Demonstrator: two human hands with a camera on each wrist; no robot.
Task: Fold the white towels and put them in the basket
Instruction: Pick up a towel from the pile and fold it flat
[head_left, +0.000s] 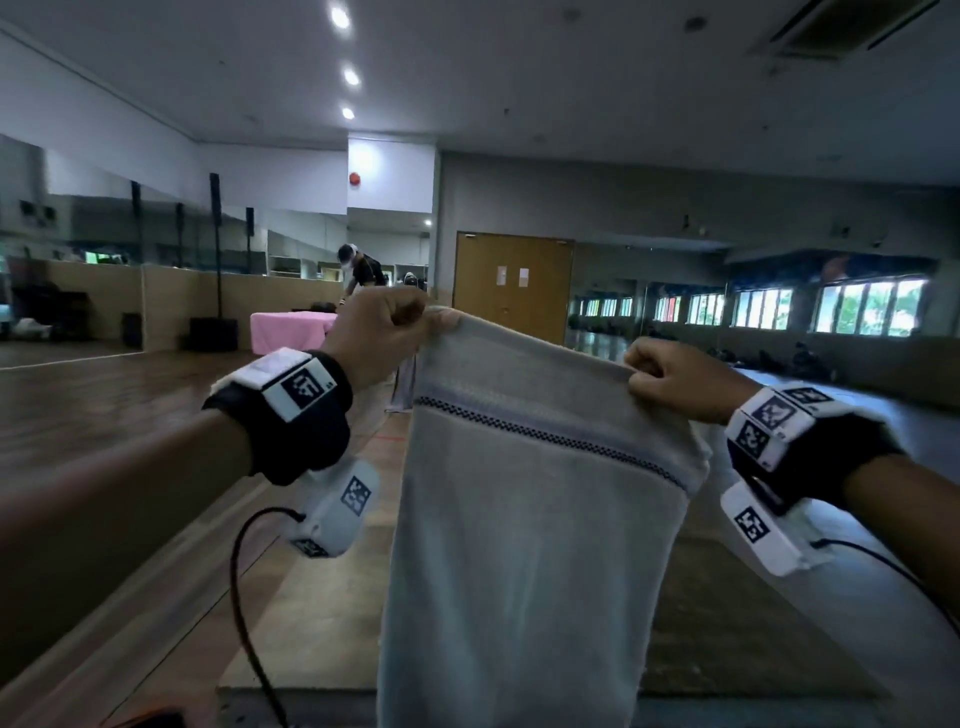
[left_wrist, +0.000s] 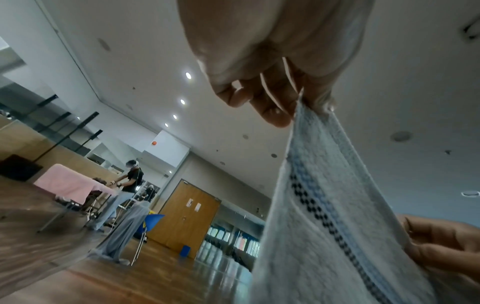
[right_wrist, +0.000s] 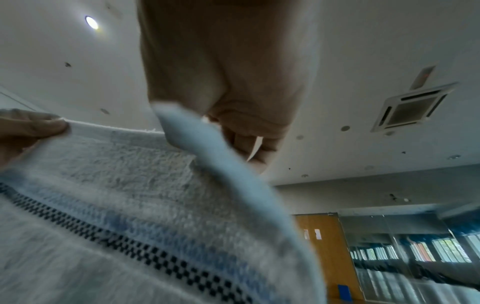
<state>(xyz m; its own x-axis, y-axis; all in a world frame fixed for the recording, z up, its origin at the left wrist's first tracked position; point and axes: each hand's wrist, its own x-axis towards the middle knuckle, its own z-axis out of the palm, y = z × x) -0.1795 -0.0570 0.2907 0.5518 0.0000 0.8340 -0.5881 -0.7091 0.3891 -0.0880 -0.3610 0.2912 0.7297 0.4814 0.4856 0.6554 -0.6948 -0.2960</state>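
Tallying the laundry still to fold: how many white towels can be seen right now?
1. The white terry towel with a checkered stripe hangs between the left hand and right hand, each pinching a top corner. Others may be out of view.

Towel (head_left: 524, 545) cut off by bottom edge below the grips; lower hem unseen. Fingertips of left hand (head_left: 382, 330) and right hand (head_left: 675, 376) tucked behind pinched top corners. Right-wrist view blurred beside the grip.

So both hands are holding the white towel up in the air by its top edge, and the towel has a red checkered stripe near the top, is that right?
Nearly. The stripe is dark checkered with a pale blue band, not red; the right wrist view shows it closest. Otherwise yes: the left hand and right hand pinch the white towel by its top edge.
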